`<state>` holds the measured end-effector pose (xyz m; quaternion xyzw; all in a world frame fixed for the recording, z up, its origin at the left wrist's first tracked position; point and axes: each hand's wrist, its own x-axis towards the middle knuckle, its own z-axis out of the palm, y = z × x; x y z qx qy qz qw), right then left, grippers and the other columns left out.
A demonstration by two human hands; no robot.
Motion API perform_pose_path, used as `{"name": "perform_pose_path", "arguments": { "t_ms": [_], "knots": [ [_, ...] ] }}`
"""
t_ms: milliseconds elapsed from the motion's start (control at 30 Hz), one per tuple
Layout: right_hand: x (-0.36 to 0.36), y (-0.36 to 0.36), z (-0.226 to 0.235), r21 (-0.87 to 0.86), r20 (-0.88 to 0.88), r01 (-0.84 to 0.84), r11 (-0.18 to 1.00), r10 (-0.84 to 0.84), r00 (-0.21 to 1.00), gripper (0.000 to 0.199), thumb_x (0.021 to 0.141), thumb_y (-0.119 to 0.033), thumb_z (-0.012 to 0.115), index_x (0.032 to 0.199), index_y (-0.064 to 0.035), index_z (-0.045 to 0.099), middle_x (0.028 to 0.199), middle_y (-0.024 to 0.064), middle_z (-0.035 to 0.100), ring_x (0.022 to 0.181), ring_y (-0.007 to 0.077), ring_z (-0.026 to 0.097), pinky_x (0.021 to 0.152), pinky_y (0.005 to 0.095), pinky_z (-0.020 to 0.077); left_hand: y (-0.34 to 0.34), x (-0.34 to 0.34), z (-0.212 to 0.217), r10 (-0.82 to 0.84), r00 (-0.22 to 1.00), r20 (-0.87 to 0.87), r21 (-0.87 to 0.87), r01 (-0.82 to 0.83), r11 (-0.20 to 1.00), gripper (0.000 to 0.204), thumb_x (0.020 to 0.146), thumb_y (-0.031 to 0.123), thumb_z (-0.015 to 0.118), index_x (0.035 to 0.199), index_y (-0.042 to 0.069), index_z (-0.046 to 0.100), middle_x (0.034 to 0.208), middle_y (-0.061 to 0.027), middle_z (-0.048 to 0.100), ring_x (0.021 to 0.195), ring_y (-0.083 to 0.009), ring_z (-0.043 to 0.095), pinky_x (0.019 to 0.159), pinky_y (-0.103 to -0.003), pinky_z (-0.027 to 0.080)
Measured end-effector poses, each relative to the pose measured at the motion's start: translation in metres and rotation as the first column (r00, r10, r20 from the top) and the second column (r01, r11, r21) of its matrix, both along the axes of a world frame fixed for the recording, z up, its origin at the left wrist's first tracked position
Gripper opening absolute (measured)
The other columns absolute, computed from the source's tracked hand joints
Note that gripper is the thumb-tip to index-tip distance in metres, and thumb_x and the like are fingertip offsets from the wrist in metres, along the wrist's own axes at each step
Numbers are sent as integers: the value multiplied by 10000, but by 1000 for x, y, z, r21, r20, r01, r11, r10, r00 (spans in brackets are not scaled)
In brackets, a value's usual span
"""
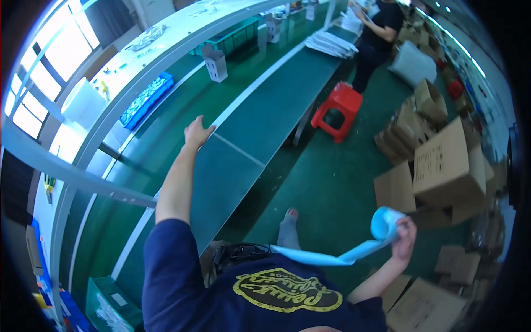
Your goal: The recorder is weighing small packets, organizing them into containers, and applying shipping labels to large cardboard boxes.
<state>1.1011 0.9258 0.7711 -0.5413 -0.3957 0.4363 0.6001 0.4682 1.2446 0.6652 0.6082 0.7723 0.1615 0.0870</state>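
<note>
Out ahead on the left, my left hand [197,133] rests at the pale rail [228,112] along the green workbench [243,138]. Its fingers are apart and I see nothing held in them. Low on the right, my right hand [405,240] is closed on a roll of light blue strip [381,224]. A loose length of that strip hangs from the roll, folds once and runs left across the front of my body. Whether the strip is paper or plastic film, I cannot tell.
A red stool [338,110] stands beside the bench. Cardboard boxes [451,163] crowd the right. White sheets [332,44] are stacked at the bench's far end, near another person [381,33]. Left of the rail are a small white box [214,63], a blue tray [146,99] and a metal frame [110,188].
</note>
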Motion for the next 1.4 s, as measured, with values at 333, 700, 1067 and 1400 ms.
{"name": "perform_pose_path", "arguments": {
  "t_ms": [333,700,1067,1400],
  "knots": [
    [-21,280,-58,-350,-199,-693,630,673,712,282,732,-275,719,853,-21,709,900,69,672,884,174,607,824,296,449,239,-38,-45,395,745,537,30,-485,874,1248,617,488,890,1515,25,158,1500,-254,349,1353,-356,415,1103,-408,373],
    [-45,493,-93,-571,-439,-789,225,729,525,148,824,-121,684,920,-10,708,970,81,687,952,167,610,873,288,442,419,-114,-100,60,559,827,136,-303,943,1168,592,389,927,1475,-1,271,1388,-196,495,1254,-327,508,1079,-385,392],
    [-46,622,-98,-527,-472,-840,133,776,419,151,837,-105,667,945,-6,702,977,76,686,950,170,610,887,291,443,341,114,-65,16,481,877,214,-420,882,755,699,157,868,1322,32,460,1228,-95,601,1135,-212,576,967,-349,464],
    [51,675,-82,-354,-372,-911,212,862,345,192,857,-180,648,972,-39,710,994,53,684,948,140,585,877,270,420,311,213,-94,272,734,623,135,-443,886,845,669,277,888,1337,1,450,1255,-143,597,1145,-264,583,991,-366,440]
  ]
}}
